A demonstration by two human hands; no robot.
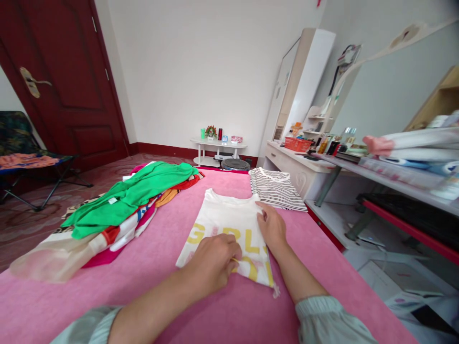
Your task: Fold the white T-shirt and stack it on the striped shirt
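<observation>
our left hand [215,260] curled, fingers pinching the soft white shirt [229,229] (folded, yellow letters), right hand [271,227] flat, fingers together, fuzzy pink blanket [161,286]

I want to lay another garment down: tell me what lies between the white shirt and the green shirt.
In the head view, only bare pink bed cover separates the white shirt from the green shirt, which tops a clothes pile.
</observation>
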